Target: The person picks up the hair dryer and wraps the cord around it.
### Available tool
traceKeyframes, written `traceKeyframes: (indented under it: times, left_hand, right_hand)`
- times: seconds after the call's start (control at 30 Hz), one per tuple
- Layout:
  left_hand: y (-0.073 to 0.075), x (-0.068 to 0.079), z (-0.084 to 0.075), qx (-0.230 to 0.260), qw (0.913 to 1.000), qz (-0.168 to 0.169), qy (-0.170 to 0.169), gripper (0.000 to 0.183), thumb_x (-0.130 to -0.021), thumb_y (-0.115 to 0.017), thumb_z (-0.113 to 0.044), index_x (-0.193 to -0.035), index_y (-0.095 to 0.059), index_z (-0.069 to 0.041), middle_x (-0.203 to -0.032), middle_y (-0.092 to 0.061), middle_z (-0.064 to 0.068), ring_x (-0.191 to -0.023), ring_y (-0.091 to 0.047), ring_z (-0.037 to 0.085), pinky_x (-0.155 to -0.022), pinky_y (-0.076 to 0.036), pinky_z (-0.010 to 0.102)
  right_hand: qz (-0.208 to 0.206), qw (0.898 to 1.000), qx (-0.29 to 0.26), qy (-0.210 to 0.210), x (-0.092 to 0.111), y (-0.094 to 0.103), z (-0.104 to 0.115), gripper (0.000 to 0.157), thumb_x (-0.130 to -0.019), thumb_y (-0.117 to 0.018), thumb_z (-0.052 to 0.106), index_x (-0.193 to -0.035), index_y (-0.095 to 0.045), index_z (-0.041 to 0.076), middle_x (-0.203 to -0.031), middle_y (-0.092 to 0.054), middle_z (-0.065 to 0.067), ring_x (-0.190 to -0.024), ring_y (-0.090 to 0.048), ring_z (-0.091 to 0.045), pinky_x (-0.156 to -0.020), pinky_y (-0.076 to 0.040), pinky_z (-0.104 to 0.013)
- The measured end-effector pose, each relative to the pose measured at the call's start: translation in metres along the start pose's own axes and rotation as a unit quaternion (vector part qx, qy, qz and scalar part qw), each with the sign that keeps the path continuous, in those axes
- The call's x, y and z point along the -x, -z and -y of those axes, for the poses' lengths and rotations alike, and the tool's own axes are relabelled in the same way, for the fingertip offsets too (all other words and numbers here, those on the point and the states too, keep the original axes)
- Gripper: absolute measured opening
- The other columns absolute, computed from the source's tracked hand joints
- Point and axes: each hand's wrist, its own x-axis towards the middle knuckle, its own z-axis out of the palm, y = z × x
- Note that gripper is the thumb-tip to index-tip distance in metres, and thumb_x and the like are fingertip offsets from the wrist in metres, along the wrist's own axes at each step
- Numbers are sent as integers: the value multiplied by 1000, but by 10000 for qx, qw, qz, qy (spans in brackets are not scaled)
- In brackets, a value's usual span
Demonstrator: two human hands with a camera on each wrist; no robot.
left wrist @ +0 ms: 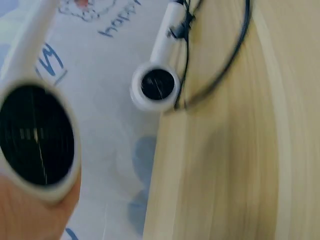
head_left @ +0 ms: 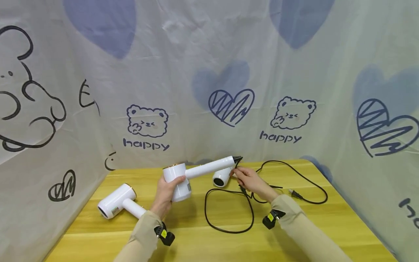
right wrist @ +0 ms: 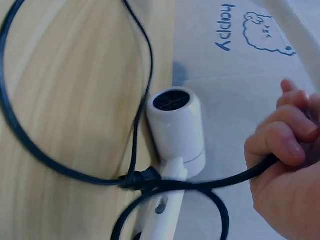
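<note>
My left hand [head_left: 163, 194] grips a white hair dryer [head_left: 180, 178] round its barrel and holds it above the table. Its handle points right and slightly up, ending in a black ribbed cord sleeve [head_left: 237, 159]. Close to that sleeve, my right hand [head_left: 250, 180] pinches a black cord [right wrist: 235, 178] between thumb and curled fingers. In the left wrist view the dark round end [left wrist: 37, 135] of the held dryer faces the camera. Behind the right hand lies a second white hair dryer [head_left: 222, 177], partly hidden; its dark grille [right wrist: 171, 100] shows in the right wrist view.
A third white hair dryer [head_left: 114, 202] lies at the left, its handle partly behind my left sleeve. Black cord forms a loop [head_left: 205, 207] on the yellow wood-grain table [head_left: 196, 247], and a two-pin plug [head_left: 295, 194] lies at the right. A printed cloth [head_left: 190, 138] hangs behind.
</note>
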Motion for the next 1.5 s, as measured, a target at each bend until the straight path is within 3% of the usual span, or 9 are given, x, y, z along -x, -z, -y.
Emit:
traceKeyframes:
  times: [0.2,0.47,0.63,0.73,0.87,0.93,1.03,1.17,1.5]
  left_hand:
    - [1,-1,-1,-441,9912,-1143,-497,68,-80,-78,-14,-137,-40,-3,-119,-52,12,-96,-55,18,-77,-53,26]
    - [-6,-1,0,38,9817,-1743,-771,68,-78,-80,-14,-134,-42,-6,-114,-52,6,-97,-55,17,-76,-54,25]
    - [-14,2,-2,261,9890,-1422,-317,61,-82,-77,-18,-132,-43,-6,-109,-55,6,-83,-61,12,-70,-56,27]
    - [-19,6,0,42,9937,-1116,-74,65,-83,-76,-21,-135,-41,-5,-115,-55,11,-86,-63,17,-72,-57,32]
    - [-17,7,7,-776,9905,-1070,-373,75,-78,-81,-22,-137,-38,-5,-120,-52,15,-99,-57,26,-80,-55,36]
    - [-12,5,11,-1215,9856,-951,-687,78,-74,-83,-20,-136,-39,-6,-118,-54,15,-100,-56,28,-80,-54,37]
    - [-1,0,14,-1581,9794,-487,-1162,77,-71,-85,-14,-135,-42,-6,-114,-57,17,-95,-58,27,-78,-53,36]
    - [11,-6,15,-1287,9830,158,-1301,74,-71,-82,-5,-134,-44,-6,-114,-58,17,-92,-59,23,-78,-53,35]
    - [22,-8,21,-248,9977,566,-295,60,-82,-69,-6,-135,-43,-1,-116,-57,12,-94,-60,18,-83,-55,35]
  right_hand:
    - [-18,9944,973,403,5,4,-3,36,-107,-37,25,-121,-64,5,-66,-49,-4,-51,-32,-9,-48,-31,-23]
    - [349,9638,2425,1048,17,6,7,32,-105,-41,12,-130,-59,6,-73,-53,3,-58,-39,-7,-57,-37,-23]
    - [788,9418,3053,1166,17,4,10,40,-105,-43,12,-144,-49,10,-69,-54,6,-55,-41,-4,-53,-38,-22]
    - [876,9216,3555,1289,16,3,8,36,-103,-48,14,-137,-57,11,-68,-57,6,-53,-42,-2,-52,-39,-21]
    - [683,8918,4136,1701,11,3,15,24,-100,-56,21,-119,-70,16,-76,-64,8,-57,-43,0,-54,-39,-19]
    - [535,8862,4190,1906,9,5,22,20,-98,-59,23,-112,-73,17,-81,-68,8,-58,-44,0,-56,-39,-20]
    - [280,8908,4039,2063,1,11,35,17,-96,-62,25,-105,-74,18,-87,-71,7,-61,-48,-2,-57,-40,-20]
    - [131,9146,3510,2004,-14,21,48,16,-96,-63,27,-102,-75,18,-90,-72,6,-70,-56,-4,-63,-47,-23]
    - [1071,9756,1785,702,-23,33,35,31,-101,-48,7,-126,-66,6,-111,-70,-13,-68,-53,-15,-60,-48,-28]
